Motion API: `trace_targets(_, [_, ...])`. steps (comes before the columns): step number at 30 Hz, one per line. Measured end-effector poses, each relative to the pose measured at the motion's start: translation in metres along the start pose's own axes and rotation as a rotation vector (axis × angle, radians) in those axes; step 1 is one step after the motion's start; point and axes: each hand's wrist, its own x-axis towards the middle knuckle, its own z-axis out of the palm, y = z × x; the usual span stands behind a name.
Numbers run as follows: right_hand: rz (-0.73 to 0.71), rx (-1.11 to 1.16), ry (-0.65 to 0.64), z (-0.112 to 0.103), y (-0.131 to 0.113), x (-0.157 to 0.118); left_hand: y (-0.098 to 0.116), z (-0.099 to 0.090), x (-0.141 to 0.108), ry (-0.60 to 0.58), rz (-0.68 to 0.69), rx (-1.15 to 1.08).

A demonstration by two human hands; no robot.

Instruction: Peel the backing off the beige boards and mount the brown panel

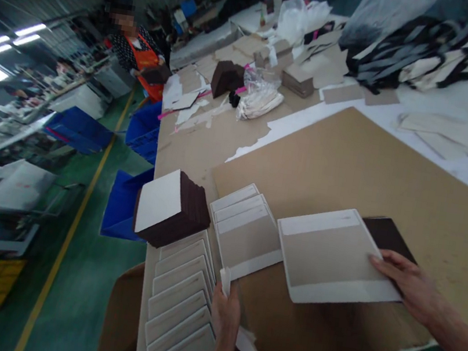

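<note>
My right hand (399, 276) grips the right edge of a flat beige panel with white bands (331, 257), thumb on top. Near the bottom centre, my left hand (227, 303) is closed round a small white strip (224, 281). Between the hands, similar banded panels (246, 239) overlap on the table. A dark panel (387, 234) lies partly behind the held one. Left of my left hand runs a row of overlapping pale panels (177, 302). Beyond it stands a tall stack of dark-edged pieces (162, 203) with a white top.
A large brown board (377, 161) covers much of the table. Black and cream strips (414, 56), plastic bags (292, 20) and a white bundle (260, 104) lie farther back. Blue bins (125, 200) stand beside the table's left edge. A person in an orange apron (146, 59) stands at the far left.
</note>
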Motion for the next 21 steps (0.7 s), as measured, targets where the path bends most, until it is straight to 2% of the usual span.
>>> trace_targets(2, [0.075, 0.053, 0.077, -0.039, 0.009, 0.010, 0.003, 0.004, 0.000, -0.042, -0.020, 0.003])
trace_targets(5, [0.137, 0.059, 0.179, -0.068, 0.022, 0.022, 0.009, 0.010, 0.000, -0.065, -0.053, 0.032])
trace_targets(8, [0.143, -0.015, 0.214, -0.075, 0.031, 0.031, 0.013, 0.012, 0.002, -0.080, -0.062, 0.056])
trace_targets(16, [0.096, -0.303, 0.218, -0.076, 0.042, 0.045, 0.011, 0.010, 0.008, -0.084, -0.060, 0.024])
trace_targets(21, [0.014, -0.569, 0.247, -0.086, 0.052, 0.051, 0.011, 0.003, 0.009, -0.005, -0.054, 0.004])
